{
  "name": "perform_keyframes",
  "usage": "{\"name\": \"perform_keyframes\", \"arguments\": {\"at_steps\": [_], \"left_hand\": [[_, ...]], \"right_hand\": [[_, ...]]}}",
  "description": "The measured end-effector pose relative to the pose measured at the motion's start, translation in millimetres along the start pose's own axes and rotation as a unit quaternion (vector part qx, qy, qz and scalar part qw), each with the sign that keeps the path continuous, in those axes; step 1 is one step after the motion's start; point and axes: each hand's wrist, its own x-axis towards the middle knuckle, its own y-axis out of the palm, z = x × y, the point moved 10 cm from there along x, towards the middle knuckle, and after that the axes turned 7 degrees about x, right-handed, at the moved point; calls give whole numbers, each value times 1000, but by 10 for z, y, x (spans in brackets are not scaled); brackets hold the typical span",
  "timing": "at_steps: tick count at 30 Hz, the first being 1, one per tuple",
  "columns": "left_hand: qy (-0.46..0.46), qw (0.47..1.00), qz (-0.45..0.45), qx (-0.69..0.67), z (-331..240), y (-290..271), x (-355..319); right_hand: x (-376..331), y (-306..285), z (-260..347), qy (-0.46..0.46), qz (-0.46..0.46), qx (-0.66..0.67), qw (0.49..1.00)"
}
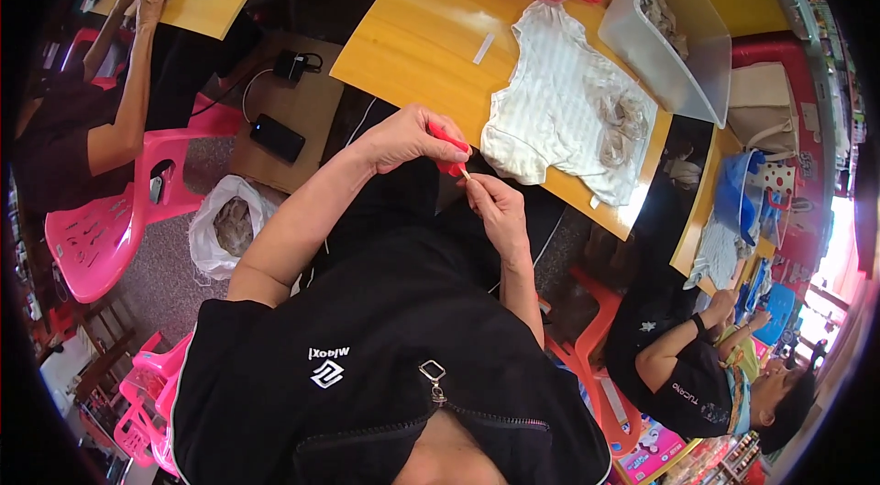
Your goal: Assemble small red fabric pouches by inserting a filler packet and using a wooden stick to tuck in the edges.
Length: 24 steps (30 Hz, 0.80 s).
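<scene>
While my left hand pinches one red piece, long axis from ten to four o'clock, my right hand, at its four-o'clock end, pinches a thin pale strip; left hand nearer.

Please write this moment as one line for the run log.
left hand: holds small red piece | right hand: pinches thin pale piece | white cloth: on yellow table

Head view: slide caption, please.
Left hand pinching a red piece, right hand a thin pale piece, beside a yellow table.
</scene>
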Motion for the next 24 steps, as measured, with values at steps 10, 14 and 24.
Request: {"name": "perform_keyframes", "arguments": {"at_steps": [10, 14, 24], "left_hand": [[-22, 1000, -9, -3, 83, -21, 31], [64, 979, -141, -133, -113, -119, 30], [25, 980, -174, -92, -90, -102, -81]], "right_hand": [[-26, 80, -85, 20, -30, 59, 998], [-69, -135, 401, -134, -187, -97, 968], [-125, -91, 746, -229, -229, -262, 909]]}}
